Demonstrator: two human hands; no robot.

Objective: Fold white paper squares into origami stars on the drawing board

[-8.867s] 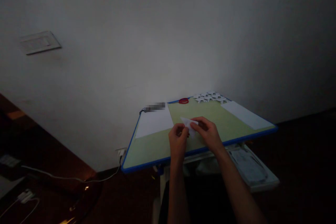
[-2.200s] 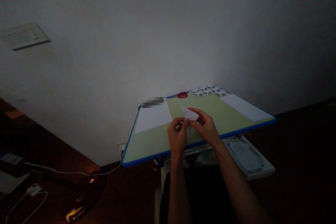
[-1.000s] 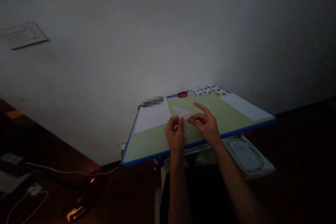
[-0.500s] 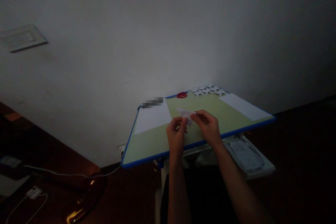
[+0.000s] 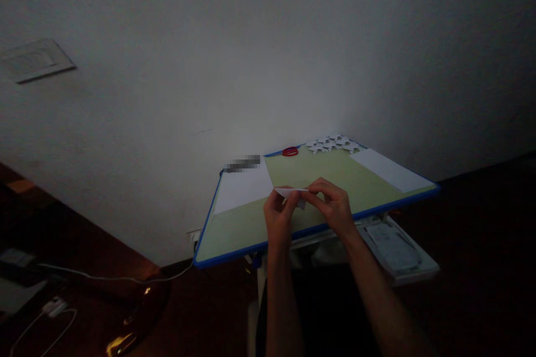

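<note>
A small piece of folded white paper (image 5: 292,192) is held over the front part of the green tabletop (image 5: 234,237). My left hand (image 5: 280,215) pinches its left part, thumb on the near side. My right hand (image 5: 333,206) grips the right end between thumb and fingers. The paper is seen nearly edge-on, with a small flap hanging below between the hands. Its exact folded shape is partly hidden by my fingers.
Several folded white paper pieces (image 5: 333,144) lie at the back right. Red-handled scissors (image 5: 290,152) rest at the back edge. White sheets lie on the left (image 5: 243,188) and right (image 5: 391,170). An open drawer (image 5: 397,251) juts out below the table's right side.
The folded paper has tilted from showing its pointed face to nearly edge-on, and its tip has come down. Both hands keep hold of it, having shifted only slightly.
</note>
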